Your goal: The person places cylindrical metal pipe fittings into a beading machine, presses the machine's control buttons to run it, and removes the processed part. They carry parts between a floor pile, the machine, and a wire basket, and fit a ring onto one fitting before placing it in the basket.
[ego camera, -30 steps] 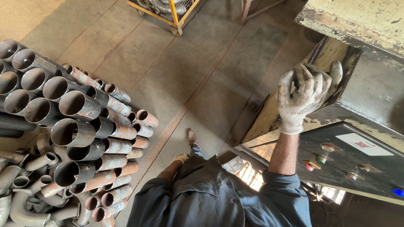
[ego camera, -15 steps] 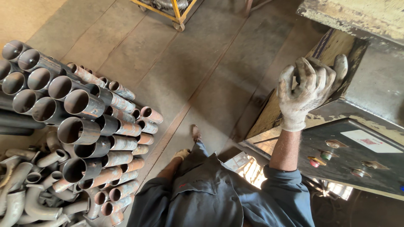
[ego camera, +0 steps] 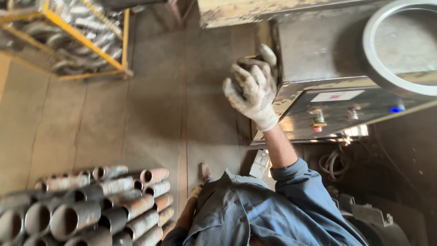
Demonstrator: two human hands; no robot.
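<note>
From the head camera, the view has swung since half a second ago: the stack of rusty steel pipe elbows [ego camera: 98, 205], which filled the left side, now sits low at near left, and a yellow-framed wire cage of bent pipe pieces [ego camera: 68, 38] has come into sight at far left. The right hand [ego camera: 251, 89], in a dirty white work glove, has stayed raised and now presses against the left edge of the grey metal machine housing [ego camera: 318, 50]; its fingers [ego camera: 246, 75] are curled together around something dark at that edge, though what it grips cannot be told. Just right of it lies the slanted grey control panel [ego camera: 337, 114] with a red button [ego camera: 317, 129]. A large silver steel ring [ego camera: 387, 59] shows at far right. The left hand is out of sight. The person in the blue work shirt [ego camera: 264, 214] has turned towards the machine.
</note>
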